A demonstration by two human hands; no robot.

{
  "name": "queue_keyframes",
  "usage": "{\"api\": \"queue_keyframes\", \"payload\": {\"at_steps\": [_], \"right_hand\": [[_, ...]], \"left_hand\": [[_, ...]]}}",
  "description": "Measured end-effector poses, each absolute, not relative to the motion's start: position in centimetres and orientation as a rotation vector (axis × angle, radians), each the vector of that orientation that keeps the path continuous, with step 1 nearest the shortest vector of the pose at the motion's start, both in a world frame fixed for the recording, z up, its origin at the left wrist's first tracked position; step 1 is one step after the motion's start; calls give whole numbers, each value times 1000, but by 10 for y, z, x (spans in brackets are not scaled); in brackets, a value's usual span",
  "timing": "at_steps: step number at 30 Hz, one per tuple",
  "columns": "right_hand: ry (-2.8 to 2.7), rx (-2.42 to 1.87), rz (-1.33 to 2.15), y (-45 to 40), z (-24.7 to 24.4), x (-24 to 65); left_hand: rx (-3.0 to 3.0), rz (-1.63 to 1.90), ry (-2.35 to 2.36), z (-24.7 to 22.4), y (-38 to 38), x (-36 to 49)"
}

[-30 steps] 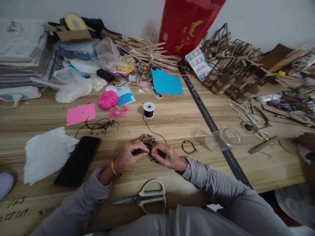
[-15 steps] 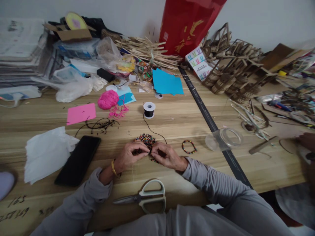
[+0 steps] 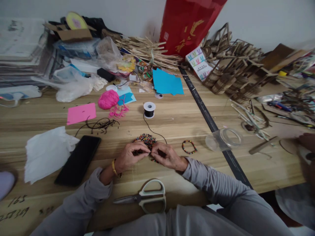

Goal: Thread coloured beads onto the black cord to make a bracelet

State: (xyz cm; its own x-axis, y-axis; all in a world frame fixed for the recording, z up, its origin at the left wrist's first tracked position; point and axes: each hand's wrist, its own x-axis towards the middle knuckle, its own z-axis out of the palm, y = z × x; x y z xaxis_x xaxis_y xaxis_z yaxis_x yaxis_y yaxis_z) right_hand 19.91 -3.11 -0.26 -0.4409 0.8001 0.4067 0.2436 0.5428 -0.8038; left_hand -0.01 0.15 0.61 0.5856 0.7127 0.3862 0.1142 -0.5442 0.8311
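My left hand (image 3: pixel 133 153) and my right hand (image 3: pixel 167 155) meet tip to tip just in front of a heap of small multicoloured beads (image 3: pixel 147 140). Both are closed in a pinch. From a white spool (image 3: pixel 149 109) a thin black cord (image 3: pixel 154 132) runs to my right hand and goes out of sight behind it. A tiny dark bit shows between the fingertips, too small to name. More beads peek out under my right fingers. A finished-looking loop of beads (image 3: pixel 189 147) lies to the right. Scissors (image 3: pixel 150 195) with pale handles lie nearest my body.
Left of my hands are a black phone (image 3: pixel 78 160), white tissue (image 3: pixel 48 154), black cord scraps (image 3: pixel 102 124) and pink yarn (image 3: pixel 108 99). A clear round container (image 3: pixel 223 139) lies at right. Small woven baskets (image 3: pixel 222 83) and a red bag (image 3: pixel 188 28) stand behind. Another person's hand (image 3: pixel 307 142) is at far right.
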Motion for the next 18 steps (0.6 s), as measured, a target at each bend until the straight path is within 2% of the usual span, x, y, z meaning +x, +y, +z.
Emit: {"api": "queue_keyframes", "payload": {"at_steps": [18], "right_hand": [[-1994, -809, 907, -31, -4, 201]], "left_hand": [[1962, 874, 727, 4, -1, -2]]}}
